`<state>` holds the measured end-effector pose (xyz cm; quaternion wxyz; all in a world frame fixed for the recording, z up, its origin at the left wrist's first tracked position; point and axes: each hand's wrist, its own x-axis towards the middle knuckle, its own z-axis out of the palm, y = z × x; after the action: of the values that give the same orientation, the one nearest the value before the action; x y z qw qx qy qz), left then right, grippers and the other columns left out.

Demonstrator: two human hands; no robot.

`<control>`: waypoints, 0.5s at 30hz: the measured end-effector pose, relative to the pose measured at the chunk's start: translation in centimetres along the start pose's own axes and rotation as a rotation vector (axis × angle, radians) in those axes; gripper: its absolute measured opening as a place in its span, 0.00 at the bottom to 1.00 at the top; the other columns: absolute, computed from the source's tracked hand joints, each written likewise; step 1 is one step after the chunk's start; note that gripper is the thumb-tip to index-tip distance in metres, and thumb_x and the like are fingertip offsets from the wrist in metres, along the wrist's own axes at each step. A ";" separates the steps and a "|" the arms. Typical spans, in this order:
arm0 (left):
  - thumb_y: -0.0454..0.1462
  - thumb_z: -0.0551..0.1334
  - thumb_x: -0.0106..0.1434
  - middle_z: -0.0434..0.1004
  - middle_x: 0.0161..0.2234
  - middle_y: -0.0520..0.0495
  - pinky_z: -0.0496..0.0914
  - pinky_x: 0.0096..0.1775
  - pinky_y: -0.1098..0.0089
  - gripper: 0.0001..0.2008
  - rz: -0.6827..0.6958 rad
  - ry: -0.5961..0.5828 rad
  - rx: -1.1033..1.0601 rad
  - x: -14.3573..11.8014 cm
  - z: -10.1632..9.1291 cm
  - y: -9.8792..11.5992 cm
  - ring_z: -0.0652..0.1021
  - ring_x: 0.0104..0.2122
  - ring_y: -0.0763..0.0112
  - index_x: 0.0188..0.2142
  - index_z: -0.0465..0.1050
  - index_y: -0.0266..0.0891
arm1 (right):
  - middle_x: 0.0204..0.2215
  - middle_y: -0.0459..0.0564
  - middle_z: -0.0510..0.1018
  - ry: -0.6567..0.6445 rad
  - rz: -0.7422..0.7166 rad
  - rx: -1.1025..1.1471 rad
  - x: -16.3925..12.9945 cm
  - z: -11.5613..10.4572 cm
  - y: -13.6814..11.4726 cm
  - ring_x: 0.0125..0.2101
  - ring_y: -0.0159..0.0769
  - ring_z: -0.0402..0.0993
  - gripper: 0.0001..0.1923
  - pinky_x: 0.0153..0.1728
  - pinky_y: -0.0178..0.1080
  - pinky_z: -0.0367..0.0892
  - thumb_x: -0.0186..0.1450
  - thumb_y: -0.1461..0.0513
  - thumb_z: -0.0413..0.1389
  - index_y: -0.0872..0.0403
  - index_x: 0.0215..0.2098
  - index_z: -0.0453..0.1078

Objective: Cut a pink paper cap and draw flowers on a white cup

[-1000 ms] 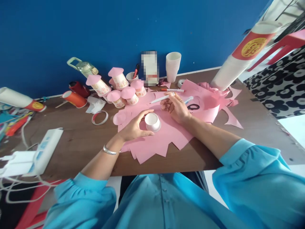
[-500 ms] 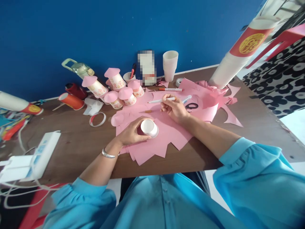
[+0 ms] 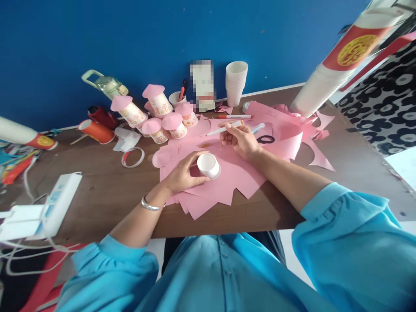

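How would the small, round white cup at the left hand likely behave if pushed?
The small, round white cup, apparently paper, would probably be light and easily dented, given its small, thin-looking build. Its wider rim seems to face down on the flat pink paper sheets, so a low push would likely slide it rather than tip it. On its side, the tapered wall might roll.

I see a bright blue shirt with small buttons down its front, full sleeves gathered into broad cuffs, a silver bangle on the left wrist, and dark legwear.
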<state>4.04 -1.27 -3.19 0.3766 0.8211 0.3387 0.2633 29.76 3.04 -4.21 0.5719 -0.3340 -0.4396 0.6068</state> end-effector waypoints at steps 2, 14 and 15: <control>0.44 0.77 0.59 0.77 0.63 0.37 0.72 0.66 0.47 0.34 -0.007 0.019 0.002 0.1 0.0 0.1 0.78 0.64 0.49 0.61 0.70 0.44 | 0.24 0.44 0.79 0.009 -0.006 0.014 0.0 0.0 -0.1 0.24 0.31 0.74 0.26 0.28 0.36 0.72 0.62 0.38 0.69 0.50 0.38 0.78; 0.49 0.78 0.57 0.70 0.70 0.33 0.71 0.68 0.47 0.44 0.022 0.027 -0.034 0.1 -0.1 0.2 0.74 0.68 0.46 0.69 0.64 0.45 | 0.23 0.41 0.74 0.111 -0.063 0.085 0.1 -0.5 0.0 0.23 0.30 0.71 0.28 0.27 0.36 0.71 0.52 0.44 0.78 0.50 0.31 0.70; 0.50 0.78 0.58 0.69 0.70 0.33 0.70 0.68 0.47 0.44 0.026 0.042 -0.023 0.1 0.0 0.2 0.74 0.68 0.46 0.69 0.64 0.45 | 0.23 0.41 0.75 0.118 -0.059 0.081 0.0 -0.5 0.0 0.23 0.30 0.71 0.27 0.27 0.36 0.71 0.52 0.44 0.78 0.50 0.32 0.72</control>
<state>4.20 -1.27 -2.98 0.3755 0.8153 0.3326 0.2893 30.16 3.13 -4.43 0.6276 -0.3327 -0.3896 0.5862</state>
